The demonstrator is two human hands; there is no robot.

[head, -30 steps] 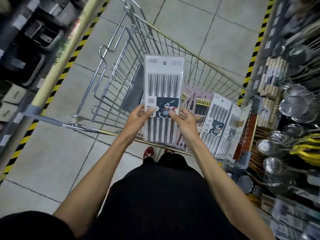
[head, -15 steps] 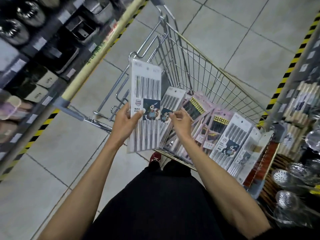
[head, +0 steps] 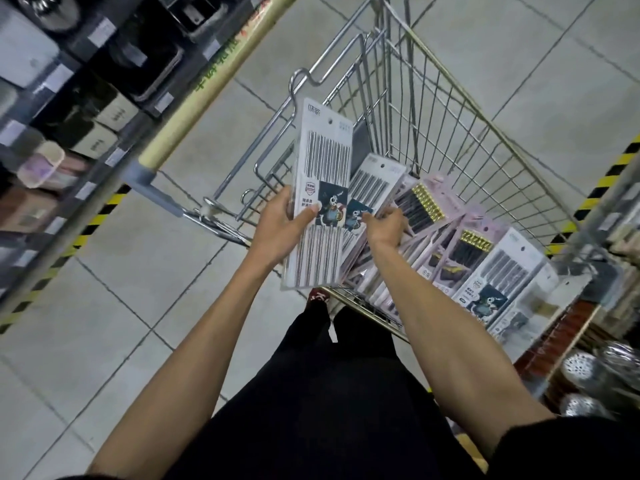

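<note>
The left hand point(head: 278, 228) grips a pack of steel chopsticks point(head: 320, 188) with its thumb on the face, the pack standing upright at its 1 o'clock. At its 3 o'clock, apart from it, the right hand point(head: 384, 226) pinches a second pack point(head: 372, 183), which leans among pink packs point(head: 429, 199) in the wire cart point(head: 433, 109).

A tall white pack of steel chopsticks point(head: 320, 188) stood nearly upright in the left hand point(head: 280, 226), thumb pressed beside its cartoon label. A second matching pack point(head: 372, 185) leaned just beside it, tilted rightward, its lower part pinched by the right hand point(head: 384, 226).
</note>
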